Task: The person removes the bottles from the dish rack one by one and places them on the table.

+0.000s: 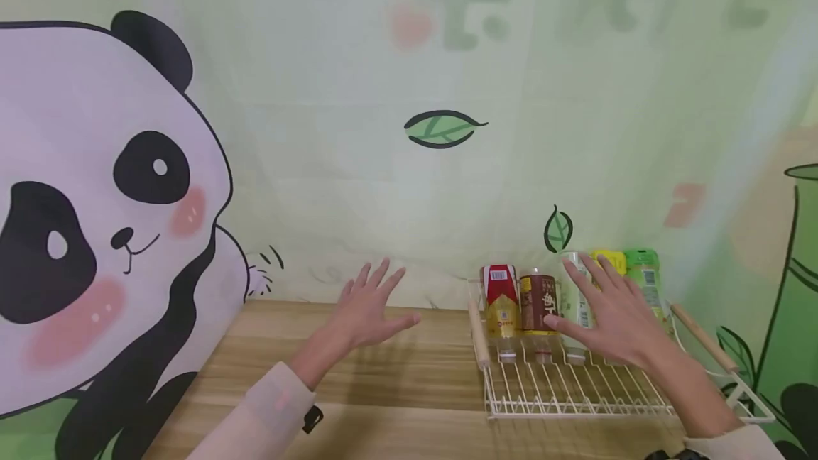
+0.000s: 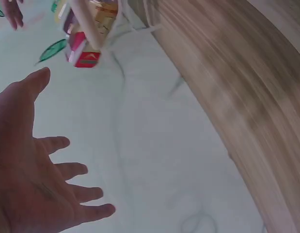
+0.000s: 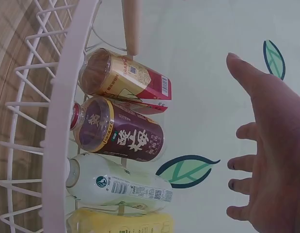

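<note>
- Head view: left of the left hand, a panda (image 1: 160, 91) print fills the backdrop (image 1: 332, 162), a flat drawing that bears nothing
- The left hand (image 1: 367, 307) has its fingers spread and its thumb well apart, with hold of nothing; it hangs above the table (image 1: 415, 368), apart from every object, so its pose looks like one of rest rather than support
- Between the two hands stands the left edge of the wire rack (image 3: 57, 141), its left wooden handle (image 1: 478, 329) at the side, probably to give a smoother hold than bare wire
- Just right of that handle, in the space between the hands, lies the red-and-gold bottle (image 1: 501, 304), then the brown-labelled bottle (image 1: 537, 297) near the right thumb; their caps point toward the person, and the row seems to rely on the rack to stop rolling
- The right hand (image 1: 616, 311) is likewise spread and holds nothing; the right wrist view shows it apart from the pale bottle (image 3: 120, 187) and the yellow bottle (image 3: 120, 223), which it partly hides from above
- Beyond its fingers sits the green container (image 1: 645, 275), ending the row; right of the hand is the right wooden handle (image 1: 706, 339), likely paired for a balanced lift
</note>
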`<control>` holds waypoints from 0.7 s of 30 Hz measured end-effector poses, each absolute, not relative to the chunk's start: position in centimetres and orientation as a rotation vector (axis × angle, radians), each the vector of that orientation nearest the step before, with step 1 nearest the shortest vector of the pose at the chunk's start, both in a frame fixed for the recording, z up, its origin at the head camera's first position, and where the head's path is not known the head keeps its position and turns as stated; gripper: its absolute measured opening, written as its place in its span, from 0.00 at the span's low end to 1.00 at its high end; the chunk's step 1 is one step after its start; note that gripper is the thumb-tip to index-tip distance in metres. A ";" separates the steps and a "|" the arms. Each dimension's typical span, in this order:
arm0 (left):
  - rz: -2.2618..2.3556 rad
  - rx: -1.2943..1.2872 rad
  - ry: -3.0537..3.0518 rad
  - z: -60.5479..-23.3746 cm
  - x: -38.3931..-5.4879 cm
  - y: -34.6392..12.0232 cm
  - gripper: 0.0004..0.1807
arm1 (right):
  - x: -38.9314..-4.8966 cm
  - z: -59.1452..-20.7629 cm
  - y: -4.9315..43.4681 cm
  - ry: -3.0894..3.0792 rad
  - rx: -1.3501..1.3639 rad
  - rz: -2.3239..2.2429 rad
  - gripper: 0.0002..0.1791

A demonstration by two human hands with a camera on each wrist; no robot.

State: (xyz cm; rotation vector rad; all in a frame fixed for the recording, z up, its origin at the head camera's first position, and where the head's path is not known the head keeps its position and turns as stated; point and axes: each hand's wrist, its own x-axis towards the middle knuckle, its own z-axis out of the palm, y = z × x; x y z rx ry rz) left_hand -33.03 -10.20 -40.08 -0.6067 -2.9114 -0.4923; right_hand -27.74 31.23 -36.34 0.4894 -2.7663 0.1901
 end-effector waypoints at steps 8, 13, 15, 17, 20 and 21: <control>-0.648 -0.731 -2.868 -37.5 -29.8 -7.4 0.53 | -27.6 -36.3 30.6 -2.705 0.518 0.369 0.56; -0.784 -0.710 -2.844 -38.1 -29.4 -5.9 0.53 | -28.2 -37.0 29.0 -2.709 0.465 0.697 0.54; -0.890 -0.692 -2.822 -39.0 -29.4 -5.1 0.52 | -28.7 -37.5 28.3 -2.703 0.420 0.806 0.54; -0.996 -0.663 -2.787 -40.0 -29.5 -4.2 0.52 | -29.4 -38.1 27.7 -2.689 0.376 0.895 0.55; -1.205 -0.615 -2.706 -41.9 -29.5 -2.5 0.50 | -30.5 -38.7 26.8 -2.675 0.323 0.991 0.56; -1.273 -0.590 -2.682 -42.6 -29.5 -1.8 0.50 | -30.8 -38.9 26.5 -2.669 0.314 1.022 0.56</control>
